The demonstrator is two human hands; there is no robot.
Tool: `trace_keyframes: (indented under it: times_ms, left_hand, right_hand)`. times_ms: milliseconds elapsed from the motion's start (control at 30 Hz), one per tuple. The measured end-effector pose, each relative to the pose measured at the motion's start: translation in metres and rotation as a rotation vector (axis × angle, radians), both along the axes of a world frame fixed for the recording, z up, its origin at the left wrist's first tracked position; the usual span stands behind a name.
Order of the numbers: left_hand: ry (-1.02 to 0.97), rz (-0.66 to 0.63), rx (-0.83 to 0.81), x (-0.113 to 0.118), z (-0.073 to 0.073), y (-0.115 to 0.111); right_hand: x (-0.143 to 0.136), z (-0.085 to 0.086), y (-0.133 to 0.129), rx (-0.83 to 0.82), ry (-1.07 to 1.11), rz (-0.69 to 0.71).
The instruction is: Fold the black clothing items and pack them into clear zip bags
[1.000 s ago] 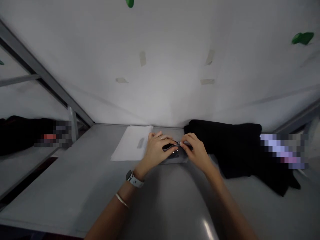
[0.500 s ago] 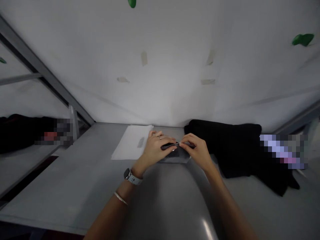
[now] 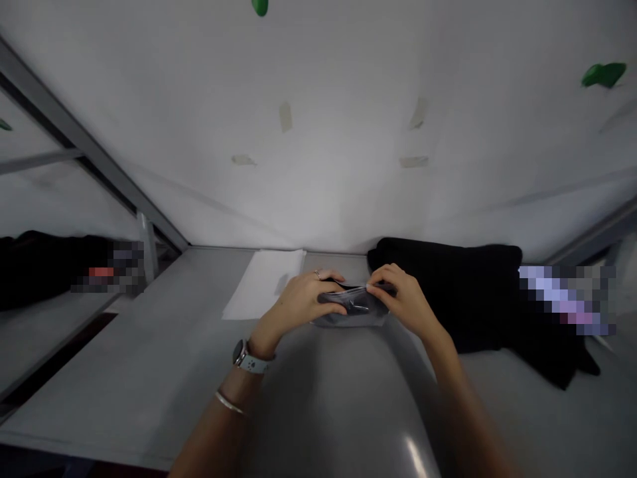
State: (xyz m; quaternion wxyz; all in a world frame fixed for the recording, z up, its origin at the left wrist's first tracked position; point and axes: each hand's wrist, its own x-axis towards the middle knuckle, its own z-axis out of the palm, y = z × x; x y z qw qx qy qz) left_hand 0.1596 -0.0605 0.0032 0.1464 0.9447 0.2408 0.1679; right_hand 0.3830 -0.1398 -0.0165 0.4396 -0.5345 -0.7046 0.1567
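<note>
A grey, see-through pouch (image 3: 355, 309) with a strip along its top edge stands on the table between my hands. Its mouth is partly parted, with a dark gap below the back edge. My left hand (image 3: 311, 295) grips the left part of that mouth, thumb on the front and fingers over the back edge. At the right end of the mouth, my right hand (image 3: 403, 295) pinches the strip between thumb and index finger. What lies inside the pouch, if anything, I cannot make out.
White paper sheets (image 3: 259, 282) lie behind my left hand on the grey table (image 3: 124, 358). Black cloth (image 3: 462, 292) is heaped to the right, with a blurred patch beside it. A white wall (image 3: 338, 133) with tape pieces rises behind; a metal frame (image 3: 99, 159) stands left.
My hands have moved apart along the pouch's top edge, the left one leftward and the right one rightward. More of the pouch's front and mouth now shows between them.
</note>
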Motion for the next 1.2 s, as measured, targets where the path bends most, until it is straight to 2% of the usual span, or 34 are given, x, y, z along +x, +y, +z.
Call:
trace_keyframes:
  times_ms: [200,433,633,767,967,1100,1200]
  left_hand:
    - [-0.04,0.052,0.027,0.007,-0.006,-0.002]
    - [-0.14,0.036,-0.01,0.006,-0.013,0.003]
    - [-0.22,0.043,-0.014,0.012,-0.016,0.001]
    - [-0.224,0.052,0.046,0.016,-0.016,-0.004]
    - [-0.303,0.078,-0.024,0.022,-0.016,-0.01]
    - [-0.325,0.11,-0.038,0.023,-0.018,-0.009]
    - [-0.286,0.075,-0.03,0.019,-0.016,-0.006]
  right_hand:
    - [-0.001,-0.001,0.0,0.036,-0.153,-0.034]
    - [-0.012,-0.011,0.007,0.104,-0.042,-0.082]
    - [-0.012,-0.01,0.006,0.081,0.044,-0.08]
    - [-0.012,-0.008,0.003,0.086,0.014,-0.122]
    - [-0.018,-0.004,0.001,0.093,-0.107,-0.145]
    - [-0.024,-0.004,0.003,0.137,-0.128,-0.079]
    - [-0.025,-0.004,0.003,0.146,-0.054,-0.03]
